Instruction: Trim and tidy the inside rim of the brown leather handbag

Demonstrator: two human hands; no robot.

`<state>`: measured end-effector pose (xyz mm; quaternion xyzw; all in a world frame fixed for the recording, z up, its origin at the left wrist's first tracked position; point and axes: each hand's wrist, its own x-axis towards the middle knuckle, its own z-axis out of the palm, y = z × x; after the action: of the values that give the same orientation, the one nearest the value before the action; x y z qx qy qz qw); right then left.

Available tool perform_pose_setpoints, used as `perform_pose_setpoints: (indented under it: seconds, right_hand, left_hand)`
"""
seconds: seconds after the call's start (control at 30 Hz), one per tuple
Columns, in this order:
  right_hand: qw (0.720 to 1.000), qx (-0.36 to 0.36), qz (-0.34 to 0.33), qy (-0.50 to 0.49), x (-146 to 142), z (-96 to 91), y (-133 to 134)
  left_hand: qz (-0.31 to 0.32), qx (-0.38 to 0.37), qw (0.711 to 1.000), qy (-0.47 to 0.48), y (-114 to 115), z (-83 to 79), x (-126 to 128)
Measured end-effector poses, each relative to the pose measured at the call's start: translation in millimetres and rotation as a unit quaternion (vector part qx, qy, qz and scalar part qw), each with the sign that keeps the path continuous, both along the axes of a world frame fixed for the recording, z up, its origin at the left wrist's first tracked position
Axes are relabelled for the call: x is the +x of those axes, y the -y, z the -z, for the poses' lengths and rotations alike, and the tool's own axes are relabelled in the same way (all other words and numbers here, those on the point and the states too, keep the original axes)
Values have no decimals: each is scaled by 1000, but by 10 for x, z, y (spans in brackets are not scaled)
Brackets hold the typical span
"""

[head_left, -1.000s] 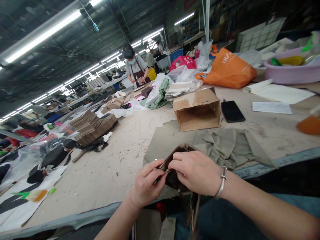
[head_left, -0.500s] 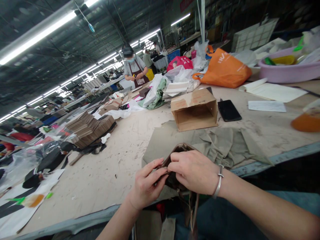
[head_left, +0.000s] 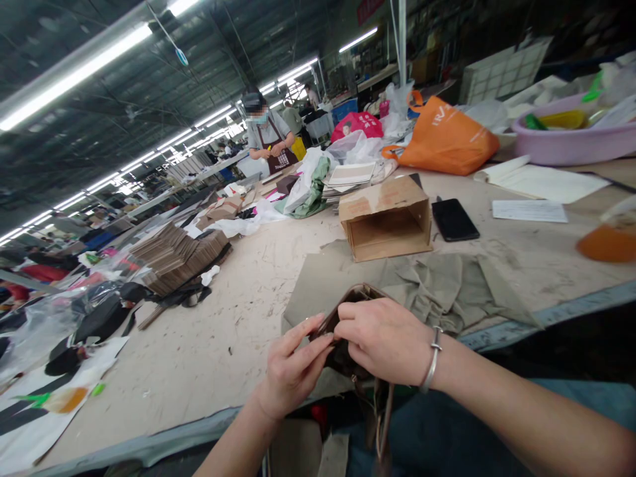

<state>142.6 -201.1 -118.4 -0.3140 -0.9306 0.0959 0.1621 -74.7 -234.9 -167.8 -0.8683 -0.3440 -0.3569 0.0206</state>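
Observation:
At the table's near edge, a dark brown bag (head_left: 365, 289) with an open top sits between my hands, straps dangling below it. My left hand (head_left: 293, 368) pinches the bag's left rim with thumb and fingers. Opposite it, my right hand (head_left: 385, 338), a silver bangle on its wrist, has its fingertips closed at the same rim, close to the left fingertips. My fingers hide the exact spot they grip. Under and behind the bag lies a grey-green cloth (head_left: 442, 288), flat on the left and crumpled on the right.
Beyond the cloth stand an open cardboard box (head_left: 387, 222) and a black phone (head_left: 454, 220). An orange bag (head_left: 442, 139) and a lilac basin (head_left: 571, 142) are farther right. Stacked brown pieces (head_left: 179, 255) lie left. A co-worker (head_left: 271, 139) stands across the table.
Both hands stay at the bag's rim with barely any shift. The co-worker's hands and body have moved slightly.

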Motion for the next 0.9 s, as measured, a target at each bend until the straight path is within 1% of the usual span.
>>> perform_pose_setpoints:
  seconds: [0.3,0.4,0.5,0.6,0.73,0.83,0.9]
  right_hand:
    - [1000,-12,1,-5,10,-23,9]
    - [1000,-9,11,-15,-4,-20,30]
    - [1000,-6,21,-20,-39,22,15]
    - [1000,0,21,-1,-77,67,-27]
    - [999,14,21,21,-96,109,-59]
    - [1000,20,14,20,-96,137,-70]
    - [1000,23,11,18,-94,153,-80]
  left_hand:
    - [-17,-21,999,24,12,-54,60]
    - [-19,-33,999,15,-5,-59,48]
    - [8,10,1000,-12,-75,-39,29]
    - [34,46,998,-25,-142,-16,33]
    - [8,50,999,-15,-154,37,40]
    - [9,71,997,-40,-146,67,18]
    - [4,70,995,-64,-145,62,3]
